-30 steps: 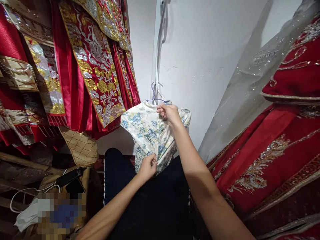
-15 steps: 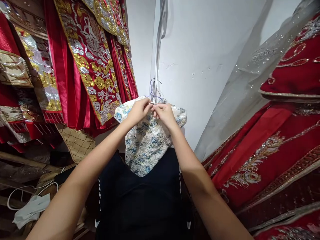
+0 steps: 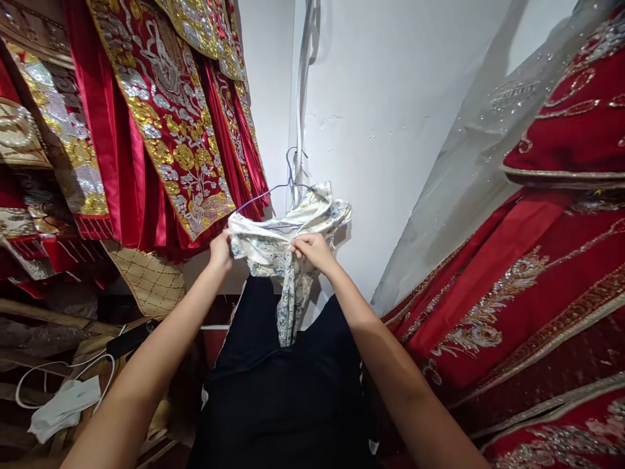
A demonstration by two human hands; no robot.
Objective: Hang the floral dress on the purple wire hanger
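A white blouse with a blue floral print hangs in front of me on a thin purple wire hanger. The hanger's left arm shows bare, while the cloth still covers part of its right arm. My left hand is closed on the blouse's left shoulder edge. At the middle of the neckline my right hand pinches the fabric. Below the hands the blouse's lower part falls in a narrow, gathered fold.
Red costumes with gold and silver embroidery hang at the left. More red beaded garments and a sheer veil are at the right. A white wall stands behind. A white cable and a pale cloth lie lower left.
My left hand has moved left and down from the neckline to the shoulder. The blouse's left side has come off the hanger, and its body has bunched together. My right hand has lowered slightly.
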